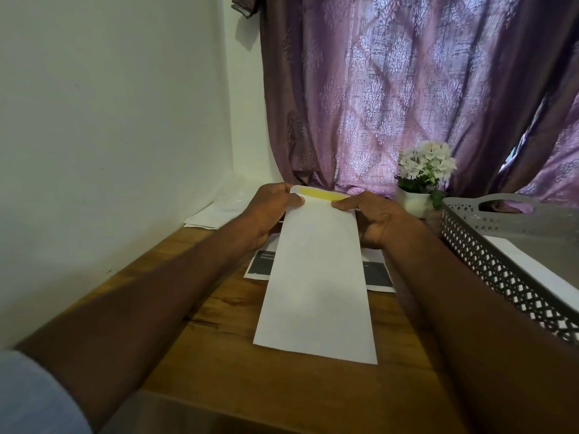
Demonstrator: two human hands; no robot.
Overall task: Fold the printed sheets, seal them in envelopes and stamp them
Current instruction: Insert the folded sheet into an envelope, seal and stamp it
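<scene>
- White envelope (316, 277) held lengthwise above the wooden desk (219, 333), its long axis running away from the person; near short edge hangs low over the desk, far end raised.
- Flap (319, 193) at the far end stands open; yellow adhesive strip visible along its inner face.
- Left hand (266, 211) grips the far left corner of the envelope: thumb on the upper face just below the flap, fingers (275, 191) curled round behind the edge.
- Right hand (372, 220) grips the far right corner the same way: thumb lying on the upper face at the flap crease, the other fingers curled behind the paper and mostly hidden.
- Printed sheets (377, 274) lie flat on the desk under the envelope; dark printed blocks show on either side of it. Text too small to read.
- Grey perforated tray (488, 261) at the right side of the desk, with white paper (532, 270) lying inside.
- Small white pot of white flowers (423, 173) stands at the back of the desk, just beside the tray, in front of a purple patterned curtain (407, 89).
- More white papers (219, 211) lie at the back left, against the wall.
- Pale blue sleeve (34, 396) visible on the left arm.
</scene>
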